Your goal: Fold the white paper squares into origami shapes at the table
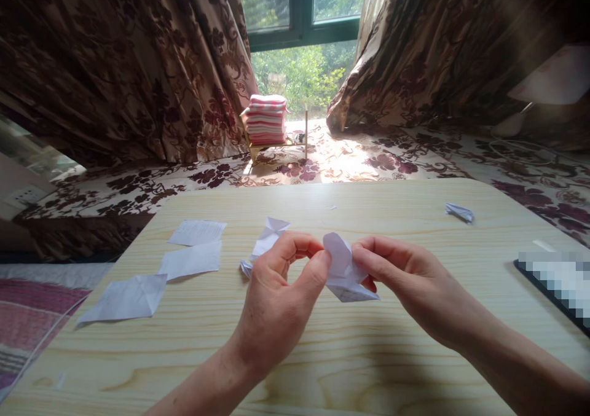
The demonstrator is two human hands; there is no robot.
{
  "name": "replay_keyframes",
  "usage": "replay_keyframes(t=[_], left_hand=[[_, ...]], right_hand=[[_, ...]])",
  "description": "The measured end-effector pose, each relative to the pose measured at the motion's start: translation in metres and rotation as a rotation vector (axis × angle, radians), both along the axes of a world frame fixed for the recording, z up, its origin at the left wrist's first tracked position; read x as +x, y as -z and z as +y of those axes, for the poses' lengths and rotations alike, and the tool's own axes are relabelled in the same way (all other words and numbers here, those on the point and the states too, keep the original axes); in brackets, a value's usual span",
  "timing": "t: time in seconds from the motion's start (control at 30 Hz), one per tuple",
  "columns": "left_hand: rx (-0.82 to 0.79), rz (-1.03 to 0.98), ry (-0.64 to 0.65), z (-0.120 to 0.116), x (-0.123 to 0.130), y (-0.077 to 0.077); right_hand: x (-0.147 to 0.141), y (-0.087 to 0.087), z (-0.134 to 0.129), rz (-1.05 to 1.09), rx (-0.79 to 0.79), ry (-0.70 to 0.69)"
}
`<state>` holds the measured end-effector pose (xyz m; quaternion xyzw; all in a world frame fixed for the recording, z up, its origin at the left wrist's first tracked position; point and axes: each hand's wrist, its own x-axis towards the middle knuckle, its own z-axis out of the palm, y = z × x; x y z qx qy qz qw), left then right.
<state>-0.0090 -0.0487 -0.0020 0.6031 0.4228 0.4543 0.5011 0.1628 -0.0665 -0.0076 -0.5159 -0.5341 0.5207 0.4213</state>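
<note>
Above the middle of the table I hold a small white piece of paper (340,257), partly folded, with a rounded upper flap and a pointed lower edge. My left hand (286,287) pinches its left side between thumb and forefinger. On the right side, the thumb and fingers of my right hand (401,265) grip it too, some fingertips hidden behind it. Just beyond my left hand lies a creased paper (270,239), with a small folded paper piece (246,269) partly hidden beside it.
Three paper sheets, a near one (126,299), a middle one (192,260) and a far one (198,232), lie at left on the wooden table (184,354). A folded paper (460,212) and a dark-edged, blurred-out device (553,293) lie at right. Striped cloths (267,121) are stacked beyond.
</note>
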Motion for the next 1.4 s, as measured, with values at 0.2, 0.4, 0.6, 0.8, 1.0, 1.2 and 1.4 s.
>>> replay_keyframes(t=[0.2, 0.4, 0.6, 0.8, 1.0, 1.2, 1.4], left_hand=[[-0.11, -0.073, -0.006, 0.002, 0.002, -0.002], [-0.173, -0.069, 0.083, 0.006, 0.0, -0.003], [-0.187, -0.068, 0.046, 0.008, 0.001, 0.003], [-0.102, 0.232, 0.012, 0.012, 0.002, 0.015], [-0.024, 0.517, 0.078, 0.018, -0.002, 0.019], [0.003, 0.561, 0.092, 0.021, 0.002, 0.02], [-0.079, 0.528, 0.065, 0.025, 0.01, 0.022]], right_hand=[[0.001, 0.001, 0.0, -0.033, 0.006, 0.0], [0.002, 0.003, -0.001, -0.018, -0.028, -0.022], [0.002, 0.003, 0.0, -0.054, -0.005, 0.016], [0.004, 0.005, 0.004, -0.246, -0.016, 0.046], [0.009, 0.016, 0.01, -0.465, -0.148, 0.053], [0.004, 0.015, 0.012, -0.72, -0.033, 0.091], [0.004, 0.016, 0.013, -0.831, 0.003, 0.096]])
